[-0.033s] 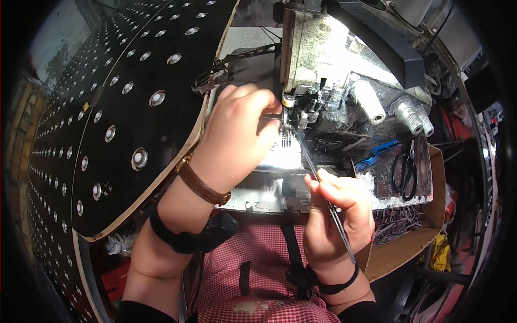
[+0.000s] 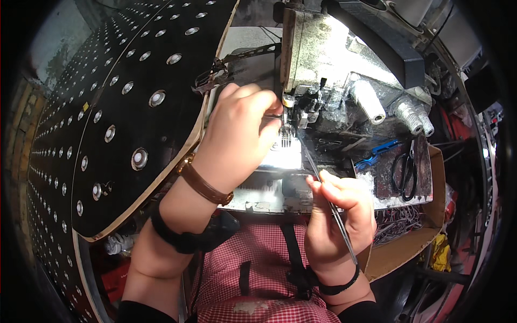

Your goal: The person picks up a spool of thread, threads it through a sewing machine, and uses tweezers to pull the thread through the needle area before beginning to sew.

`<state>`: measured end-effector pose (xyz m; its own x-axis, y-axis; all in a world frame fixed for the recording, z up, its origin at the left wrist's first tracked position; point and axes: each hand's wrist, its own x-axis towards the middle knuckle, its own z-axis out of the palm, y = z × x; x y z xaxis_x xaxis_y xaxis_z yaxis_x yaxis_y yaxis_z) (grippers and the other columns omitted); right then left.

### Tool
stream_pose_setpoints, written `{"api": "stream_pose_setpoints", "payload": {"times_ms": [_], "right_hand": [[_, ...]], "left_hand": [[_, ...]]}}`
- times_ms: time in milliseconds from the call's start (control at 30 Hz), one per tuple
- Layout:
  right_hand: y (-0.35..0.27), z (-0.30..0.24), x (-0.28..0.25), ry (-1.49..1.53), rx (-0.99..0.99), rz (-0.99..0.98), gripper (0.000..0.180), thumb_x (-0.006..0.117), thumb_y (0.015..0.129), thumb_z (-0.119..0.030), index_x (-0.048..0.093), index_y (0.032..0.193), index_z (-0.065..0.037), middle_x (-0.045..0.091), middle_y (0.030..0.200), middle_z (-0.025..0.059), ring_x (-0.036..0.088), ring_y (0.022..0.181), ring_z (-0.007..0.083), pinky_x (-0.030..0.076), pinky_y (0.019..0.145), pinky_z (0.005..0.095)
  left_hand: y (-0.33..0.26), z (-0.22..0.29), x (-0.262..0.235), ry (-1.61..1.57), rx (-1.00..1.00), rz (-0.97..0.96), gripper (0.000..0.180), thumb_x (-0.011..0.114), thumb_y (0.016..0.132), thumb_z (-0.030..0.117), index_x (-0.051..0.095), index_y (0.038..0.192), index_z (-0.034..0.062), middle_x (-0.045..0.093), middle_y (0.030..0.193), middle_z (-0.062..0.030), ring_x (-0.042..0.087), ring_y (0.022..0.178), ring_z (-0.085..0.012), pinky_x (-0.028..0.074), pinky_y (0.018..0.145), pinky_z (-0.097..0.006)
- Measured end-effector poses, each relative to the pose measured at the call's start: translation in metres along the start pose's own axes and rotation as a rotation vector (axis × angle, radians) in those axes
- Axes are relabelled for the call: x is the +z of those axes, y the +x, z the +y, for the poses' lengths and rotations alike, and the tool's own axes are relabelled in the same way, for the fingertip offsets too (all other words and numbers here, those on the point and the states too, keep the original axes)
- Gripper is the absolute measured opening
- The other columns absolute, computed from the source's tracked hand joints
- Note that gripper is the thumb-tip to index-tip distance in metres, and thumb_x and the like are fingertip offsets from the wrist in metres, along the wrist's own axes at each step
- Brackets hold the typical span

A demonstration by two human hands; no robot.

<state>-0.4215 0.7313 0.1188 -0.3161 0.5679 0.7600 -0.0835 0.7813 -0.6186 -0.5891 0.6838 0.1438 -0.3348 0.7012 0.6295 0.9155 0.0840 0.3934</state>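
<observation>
Cluttered bench held sewing machine (image 2: 344,70); left hand (image 2: 242,134) steadied at its needle, right hand (image 2: 339,215) pinching tweezers (image 2: 328,199) below—feed slowly, tips steady.

Brown wristband (image 2: 204,185), black forearm straps (image 2: 180,237).

An open brown cardboard box (image 2: 425,226) sits at the right, just beside the sewing machine (image 2: 328,59), with a tangle of thin wires inside it. No labels, signs or screens can be made out.
</observation>
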Motion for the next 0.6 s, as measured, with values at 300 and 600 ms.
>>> {"api": "stream_pose_setpoints", "payload": {"times_ms": [300, 600], "right_hand": [[0.019, -0.012, -0.022, -0.135, -0.018, -0.216, 0.021, 0.063, 0.062, 0.011, 0.055, 0.077, -0.001, 0.060, 0.071, 0.0149, 0.060, 0.062, 0.0245, 0.048, 0.054, 0.0291], [0.038, -0.024, -0.047, -0.392, 0.117, -0.527, 0.016, 0.061, 0.061, 0.007, 0.054, 0.072, -0.002, 0.054, 0.066, 0.0101, 0.056, 0.059, 0.0272, 0.043, 0.051, 0.0325]], "left_hand": [[-0.001, 0.001, 0.009, -0.017, -0.104, 0.033, 0.007, 0.062, 0.068, 0.003, 0.058, 0.073, -0.0007, 0.060, 0.073, -0.0103, 0.054, 0.072, -0.0257, 0.042, 0.068, -0.034], [-0.003, 0.000, 0.009, -0.112, -0.113, 0.055, 0.005, 0.062, 0.068, 0.005, 0.059, 0.069, 0.0018, 0.058, 0.069, -0.0096, 0.053, 0.071, -0.0278, 0.043, 0.067, -0.036]]}}
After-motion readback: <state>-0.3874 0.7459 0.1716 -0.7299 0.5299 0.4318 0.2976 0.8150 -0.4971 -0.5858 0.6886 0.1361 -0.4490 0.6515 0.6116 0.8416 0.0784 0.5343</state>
